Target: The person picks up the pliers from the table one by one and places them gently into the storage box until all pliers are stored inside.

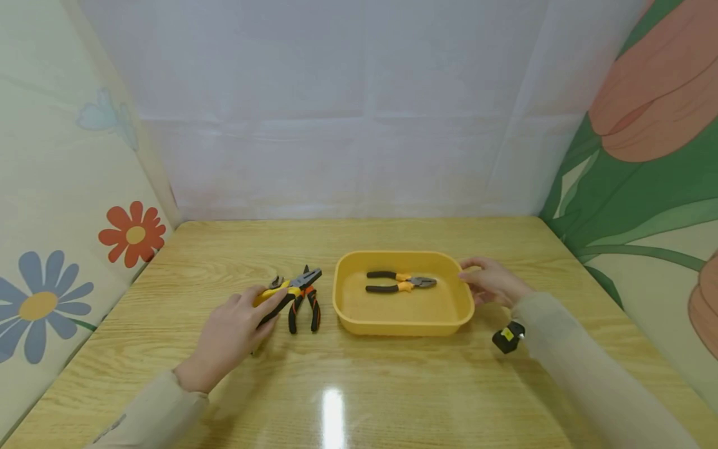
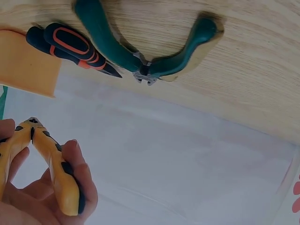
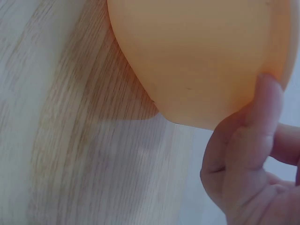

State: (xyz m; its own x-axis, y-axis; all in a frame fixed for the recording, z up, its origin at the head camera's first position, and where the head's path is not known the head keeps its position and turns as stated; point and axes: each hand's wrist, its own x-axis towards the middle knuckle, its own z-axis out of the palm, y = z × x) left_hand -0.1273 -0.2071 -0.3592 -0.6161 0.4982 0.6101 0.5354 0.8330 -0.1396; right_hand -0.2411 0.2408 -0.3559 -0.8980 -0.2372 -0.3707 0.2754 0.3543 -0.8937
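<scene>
My left hand (image 1: 232, 330) grips a pair of yellow-and-black combination pliers (image 1: 297, 282), raised over the table with the jaws pointing right. In the left wrist view the two handles of these pliers (image 2: 63, 180) are spread within the fingers. Beneath and beside them lie black-and-orange pliers (image 1: 314, 312) and, in the left wrist view, green-handled pliers (image 2: 180, 58). On the right, my right hand (image 1: 493, 282) pinches the right rim of a yellow plastic tray (image 1: 404, 328). Inside the tray rests another pair of pliers (image 1: 417, 282) with black-and-orange handles.
A black tape measure (image 1: 507, 337) with a yellow label lies right of the tray, close to the right sleeve. The wooden table (image 1: 381, 380) meets a white cloth backdrop (image 1: 359, 168) at its far edge. Flower-printed panels stand at both sides.
</scene>
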